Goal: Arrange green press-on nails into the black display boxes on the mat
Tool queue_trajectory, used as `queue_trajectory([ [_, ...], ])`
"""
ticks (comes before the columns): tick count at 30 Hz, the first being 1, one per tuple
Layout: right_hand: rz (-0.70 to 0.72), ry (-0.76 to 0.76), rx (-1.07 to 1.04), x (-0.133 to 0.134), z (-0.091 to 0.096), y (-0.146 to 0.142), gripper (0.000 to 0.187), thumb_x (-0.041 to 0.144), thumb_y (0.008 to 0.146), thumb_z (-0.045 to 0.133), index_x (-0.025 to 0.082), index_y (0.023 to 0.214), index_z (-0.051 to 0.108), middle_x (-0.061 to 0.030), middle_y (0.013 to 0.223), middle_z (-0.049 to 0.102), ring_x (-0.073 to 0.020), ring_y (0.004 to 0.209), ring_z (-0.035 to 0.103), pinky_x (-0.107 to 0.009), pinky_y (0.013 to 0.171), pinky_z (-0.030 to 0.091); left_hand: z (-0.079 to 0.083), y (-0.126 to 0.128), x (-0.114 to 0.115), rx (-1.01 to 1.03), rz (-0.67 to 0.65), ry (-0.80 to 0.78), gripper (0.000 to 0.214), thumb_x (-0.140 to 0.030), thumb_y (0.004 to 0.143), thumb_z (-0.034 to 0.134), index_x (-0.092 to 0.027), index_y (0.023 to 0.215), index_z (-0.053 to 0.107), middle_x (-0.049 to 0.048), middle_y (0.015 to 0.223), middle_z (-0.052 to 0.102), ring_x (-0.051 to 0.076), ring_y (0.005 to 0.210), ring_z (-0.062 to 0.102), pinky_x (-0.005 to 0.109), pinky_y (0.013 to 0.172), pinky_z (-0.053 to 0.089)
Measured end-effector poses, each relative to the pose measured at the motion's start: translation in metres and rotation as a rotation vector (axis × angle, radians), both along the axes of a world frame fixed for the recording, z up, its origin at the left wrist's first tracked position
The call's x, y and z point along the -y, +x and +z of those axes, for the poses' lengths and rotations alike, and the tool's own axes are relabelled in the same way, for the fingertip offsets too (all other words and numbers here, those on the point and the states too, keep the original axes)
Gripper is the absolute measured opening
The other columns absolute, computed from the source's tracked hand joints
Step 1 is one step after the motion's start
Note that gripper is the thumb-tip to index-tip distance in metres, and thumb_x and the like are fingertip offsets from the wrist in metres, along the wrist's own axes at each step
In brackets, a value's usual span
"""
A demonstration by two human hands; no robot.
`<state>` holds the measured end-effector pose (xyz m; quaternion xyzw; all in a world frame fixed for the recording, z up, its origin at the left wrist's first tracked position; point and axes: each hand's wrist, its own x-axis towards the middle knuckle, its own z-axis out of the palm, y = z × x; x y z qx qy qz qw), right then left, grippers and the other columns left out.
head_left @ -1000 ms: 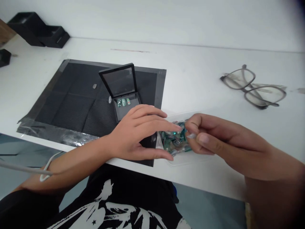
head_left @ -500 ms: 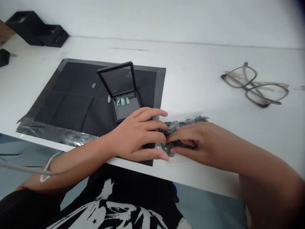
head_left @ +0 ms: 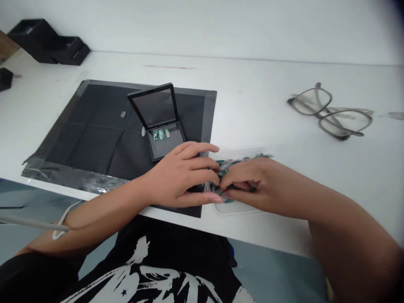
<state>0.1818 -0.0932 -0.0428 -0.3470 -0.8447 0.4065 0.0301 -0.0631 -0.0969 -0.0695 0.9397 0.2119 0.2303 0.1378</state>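
Observation:
My left hand (head_left: 183, 176) is open, its fingers spread, with the fingertips at the left side of a clear plastic tray (head_left: 232, 210). A heap of green and clear press-on nails (head_left: 225, 165) fills part of that tray. My right hand (head_left: 252, 181) reaches into the heap with thumb and forefinger drawn together; what lies between them is hidden. Beyond my left hand stands a black hinged case (head_left: 167, 148), its see-through lid (head_left: 154, 105) raised. Three green nails (head_left: 161, 134) lie in a row inside it, along the hinge side.
Under the case lies a black ribbed mat (head_left: 94, 134) with taped edges. A clear nail (head_left: 143, 131) and a small greyish piece (head_left: 123, 114) rest on it. Eyeglasses (head_left: 328, 113) lie at the right. Black boxes (head_left: 50, 44) stand back left. A white cable (head_left: 59, 227) crosses my left forearm.
My right hand has shifted slightly within the heap, and its thumb and forefinger are closer together. My left hand has barely moved. The whole view has tilted a little.

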Motion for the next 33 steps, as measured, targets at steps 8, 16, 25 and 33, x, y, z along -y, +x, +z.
queue_trajectory([
  [8, -0.034, -0.063, -0.125, 0.001, -0.002, 0.010, 0.016, 0.038, 0.094, 0.061, 0.025, 0.087, 0.068, 0.0067, 0.057, 0.046, -0.0090, 0.049, 0.035, -0.025, 0.045, 0.030, 0.002, 0.004, 0.003, 0.156, 0.053, 0.029, 0.030, -0.051, 0.087, 0.070, -0.023, 0.097, 0.069, -0.0009, 0.099, 0.078, 0.024, 0.122, 0.062, 0.038, 0.102, 0.045],
  [16, -0.053, -0.049, -0.181, 0.004, 0.000, 0.010, 0.015, 0.038, 0.094, 0.062, 0.025, 0.087, 0.066, 0.0071, 0.057, 0.044, -0.0088, 0.049, 0.036, -0.025, 0.046, 0.030, 0.002, 0.008, 0.007, 0.330, 0.144, -0.098, 0.016, -0.037, 0.082, 0.079, -0.022, 0.085, 0.075, -0.0013, 0.085, 0.079, 0.022, 0.109, 0.069, 0.036, 0.095, 0.054],
  [25, -0.109, -0.079, -0.238, 0.006, -0.001, 0.011, 0.007, 0.032, 0.092, 0.066, 0.026, 0.090, 0.067, 0.0071, 0.057, 0.043, -0.0092, 0.050, 0.035, -0.024, 0.047, 0.031, 0.007, 0.011, 0.008, 0.420, 0.139, -0.278, 0.012, -0.027, 0.080, 0.081, -0.019, 0.085, 0.073, -0.0001, 0.082, 0.079, 0.018, 0.093, 0.074, 0.040, 0.102, 0.056],
  [33, -0.221, 0.003, -0.210, 0.004, 0.003, 0.013, 0.010, 0.034, 0.092, 0.066, 0.026, 0.086, 0.067, 0.0051, 0.060, 0.050, -0.0097, 0.052, 0.039, -0.024, 0.047, 0.034, 0.010, 0.009, 0.009, 0.464, 0.212, -0.374, 0.010, -0.025, 0.082, 0.078, -0.020, 0.082, 0.070, -0.0010, 0.082, 0.078, 0.014, 0.090, 0.071, 0.035, 0.101, 0.056],
])
